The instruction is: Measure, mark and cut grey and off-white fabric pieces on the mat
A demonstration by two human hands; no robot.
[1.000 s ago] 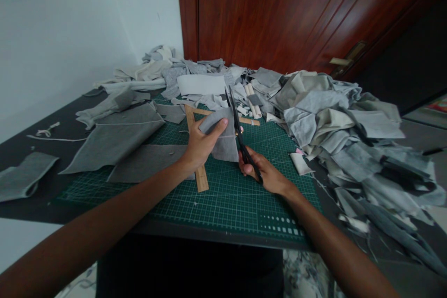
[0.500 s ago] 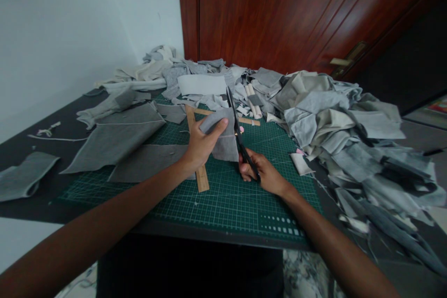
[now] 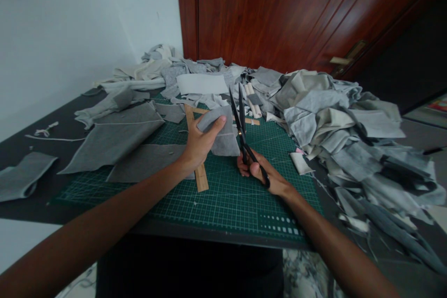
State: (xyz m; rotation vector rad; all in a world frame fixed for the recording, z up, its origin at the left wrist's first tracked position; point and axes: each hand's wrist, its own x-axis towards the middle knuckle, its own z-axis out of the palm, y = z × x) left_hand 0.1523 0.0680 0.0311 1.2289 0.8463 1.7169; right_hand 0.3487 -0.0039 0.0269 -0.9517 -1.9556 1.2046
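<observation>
My left hand point(image 3: 201, 138) is closed on a small grey fabric piece point(image 3: 225, 142), thumb on top, holding it above the cutting mat. Black scissors point(image 3: 240, 132) are in my right hand point(image 3: 257, 170), its fingers through the handles. The blades stand apart and point away from me, just right of the fabric's edge. Beneath my left hand a wooden ruler point(image 3: 201, 178) with an angled arm lies on the green cutting mat point(image 3: 223, 200). A flat grey fabric panel point(image 3: 145, 160) rests left of the ruler.
Heaped grey and cream fabric scraps point(image 3: 324, 107) cover the right side and back of the dark table. A larger grey panel point(image 3: 118, 132) and a folded piece point(image 3: 26, 172) lie at the left. A wooden door point(image 3: 272, 14) stands behind the table, beside a white wall point(image 3: 87, 18).
The scissor blades have gone from nearly closed to spread apart, and my right thumb has swung outward with its handle. The fabric in my left hand has tilted slightly.
</observation>
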